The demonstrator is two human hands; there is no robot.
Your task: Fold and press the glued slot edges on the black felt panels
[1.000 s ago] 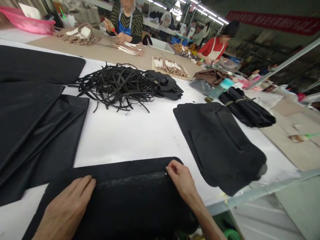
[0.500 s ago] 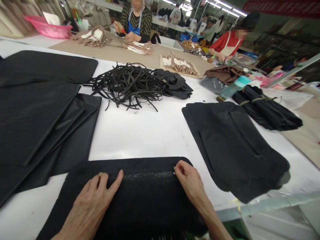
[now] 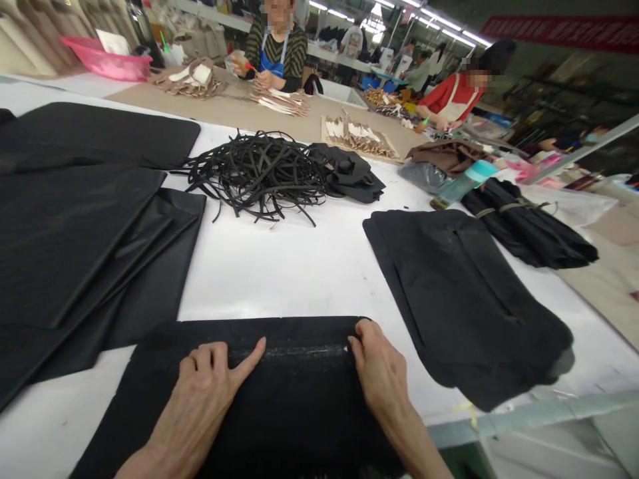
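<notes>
A black leather-like panel (image 3: 309, 406) lies before me at the table's near edge, with a whitish streaked band running across it below its far edge. My left hand (image 3: 204, 392) rests on the panel's left part, fingers bent and thumb stretched out along the band; it grips nothing that I can see. At the far right corner, my right hand (image 3: 377, 362) pinches the panel between thumb and fingers. A tiny white spot shows near that thumb.
Folded black sheets (image 3: 74, 246) spread across the left. Tangled black strips (image 3: 259, 174) lie ahead. Black panels with a slit (image 3: 469, 299) are stacked at right, near a tied black bundle (image 3: 532, 223) and a bottle (image 3: 464, 183). Two people work across the table.
My left hand has slid to the right along the band, its thumb now closer to my right hand. The right hand stays at the corner, its fingers slightly shifted.
</notes>
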